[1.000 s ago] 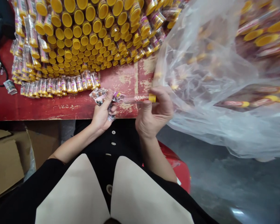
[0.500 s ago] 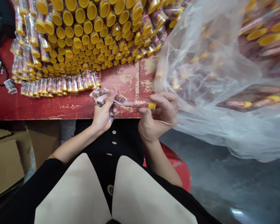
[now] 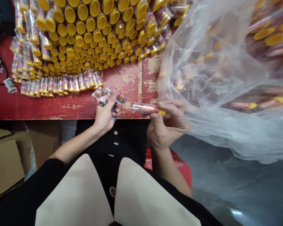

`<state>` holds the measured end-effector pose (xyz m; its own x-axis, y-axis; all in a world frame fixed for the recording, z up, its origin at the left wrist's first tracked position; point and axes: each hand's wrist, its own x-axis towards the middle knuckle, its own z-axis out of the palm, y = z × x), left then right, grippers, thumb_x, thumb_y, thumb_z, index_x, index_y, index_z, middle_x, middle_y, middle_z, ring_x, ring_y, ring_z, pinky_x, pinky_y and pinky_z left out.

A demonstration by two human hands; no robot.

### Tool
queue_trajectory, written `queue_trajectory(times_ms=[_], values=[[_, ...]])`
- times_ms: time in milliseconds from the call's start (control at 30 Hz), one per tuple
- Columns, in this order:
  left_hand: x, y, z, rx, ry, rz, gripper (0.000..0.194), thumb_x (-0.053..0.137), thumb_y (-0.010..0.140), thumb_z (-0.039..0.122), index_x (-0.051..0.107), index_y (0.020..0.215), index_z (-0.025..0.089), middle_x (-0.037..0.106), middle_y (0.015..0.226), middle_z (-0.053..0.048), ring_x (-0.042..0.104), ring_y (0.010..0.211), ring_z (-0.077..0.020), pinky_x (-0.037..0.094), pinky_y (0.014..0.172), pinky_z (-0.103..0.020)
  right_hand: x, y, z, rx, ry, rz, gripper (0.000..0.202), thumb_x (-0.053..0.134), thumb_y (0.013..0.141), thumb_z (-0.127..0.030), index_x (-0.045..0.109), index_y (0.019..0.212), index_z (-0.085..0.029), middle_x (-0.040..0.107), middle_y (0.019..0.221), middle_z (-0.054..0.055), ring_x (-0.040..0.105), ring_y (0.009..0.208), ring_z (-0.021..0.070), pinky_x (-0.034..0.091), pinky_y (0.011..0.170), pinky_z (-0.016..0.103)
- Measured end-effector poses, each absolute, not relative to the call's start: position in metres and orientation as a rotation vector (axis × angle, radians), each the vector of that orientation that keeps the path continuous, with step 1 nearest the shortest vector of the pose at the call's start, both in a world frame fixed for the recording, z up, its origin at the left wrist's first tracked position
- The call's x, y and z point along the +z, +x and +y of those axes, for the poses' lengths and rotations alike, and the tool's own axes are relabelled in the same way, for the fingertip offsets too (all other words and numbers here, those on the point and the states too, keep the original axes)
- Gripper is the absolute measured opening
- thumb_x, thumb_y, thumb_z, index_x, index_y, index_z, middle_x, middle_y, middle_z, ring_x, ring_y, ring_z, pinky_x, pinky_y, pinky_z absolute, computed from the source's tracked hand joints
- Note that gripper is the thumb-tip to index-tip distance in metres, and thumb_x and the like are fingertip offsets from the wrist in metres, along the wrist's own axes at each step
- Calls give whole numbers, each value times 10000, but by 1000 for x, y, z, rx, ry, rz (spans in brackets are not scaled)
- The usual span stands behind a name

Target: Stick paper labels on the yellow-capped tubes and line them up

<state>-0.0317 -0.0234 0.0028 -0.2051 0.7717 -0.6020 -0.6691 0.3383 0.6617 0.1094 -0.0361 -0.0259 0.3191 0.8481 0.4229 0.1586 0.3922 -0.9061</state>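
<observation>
My left hand [image 3: 106, 110] is closed around several small printed packets [image 3: 103, 95], fanned out above the thumb, with a purple and yellow end poking out to the right. Between the thumb and fingers of my right hand [image 3: 168, 122] is a clear plastic tube [image 3: 145, 108] with red and white print. Its yellow cap [image 3: 162, 112] sits at the fingertips, and its clear end points left toward my left hand, apart from it. Both hands are over the front edge of the red table [image 3: 68, 108].
A large stack of yellow-capped tubes [image 3: 81, 28] covers the back of the table, with a row of tubes [image 3: 61, 84] along its front. A clear plastic bag [image 3: 217, 119] holding more tubes is on the right. Cardboard [image 3: 6, 160] stands at lower left; a red stool [image 3: 180, 169] is beneath me.
My right hand has moved right with the tube, pulling its clear end away from my left hand. My left hand keeps the packets and has barely moved.
</observation>
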Motion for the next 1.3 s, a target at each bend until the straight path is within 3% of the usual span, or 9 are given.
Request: queue_trajectory(times_ms=[133,367,500,633,700,867,1167,1300], values=[[3,-33,-24,1287,132,1195,510,866,634,506,491,707,168,481,569,80,440,442,-9,258,401,-146,-29,111,-34,610,-1085,-1250,206,808,774,-338,753,960,-268,615,920,33,610,811,152,501,619,287],[9,-32,-29,1189,179,1173,436,837,697,461,527,702,154,504,542,68,470,435,-18,272,396,-145,-30,115,-37,293,-1000,-1516,331,807,771,-220,757,1088,-301,654,979,34,653,862,167,577,708,313],[8,-33,-30,1231,177,1146,424,874,664,396,528,714,155,500,546,81,466,441,-9,271,405,-134,-25,116,-40,504,-968,-1595,403,629,900,-157,689,1257,-334,676,1099,60,677,983,201,602,808,377],[4,-34,-33,1222,243,1145,445,880,634,443,557,720,149,521,527,71,453,426,-12,273,399,-135,-24,110,-41,713,-956,-1618,524,651,874,-118,621,1342,-353,666,1196,60,698,978,187,621,798,357],[3,-34,-36,1205,285,1145,457,877,624,472,568,710,146,520,501,65,438,411,-16,275,396,-145,-25,104,-40,747,-964,-1587,525,673,856,-104,638,1325,-339,683,1198,61,707,986,188,623,792,343],[3,-39,-42,1254,316,1200,449,874,625,482,586,719,151,511,495,68,431,404,-20,280,398,-158,-27,83,-37,682,-1011,-1422,421,728,802,-52,761,1108,-339,755,949,11,723,858,148,602,761,301],[-5,-71,-44,1387,208,1252,471,899,586,469,577,715,150,523,535,66,444,421,-22,288,396,-154,-35,43,-31,773,-966,-1435,356,724,825,-101,766,1092,-334,766,946,12,725,850,159,599,749,321],[-2,-96,-44,1451,62,1296,414,822,704,504,603,784,163,581,620,41,470,461,-21,286,409,-150,-45,8,-10,809,-935,-1457,284,685,876,-163,762,1098,-323,752,978,13,712,891,160,599,797,340]])
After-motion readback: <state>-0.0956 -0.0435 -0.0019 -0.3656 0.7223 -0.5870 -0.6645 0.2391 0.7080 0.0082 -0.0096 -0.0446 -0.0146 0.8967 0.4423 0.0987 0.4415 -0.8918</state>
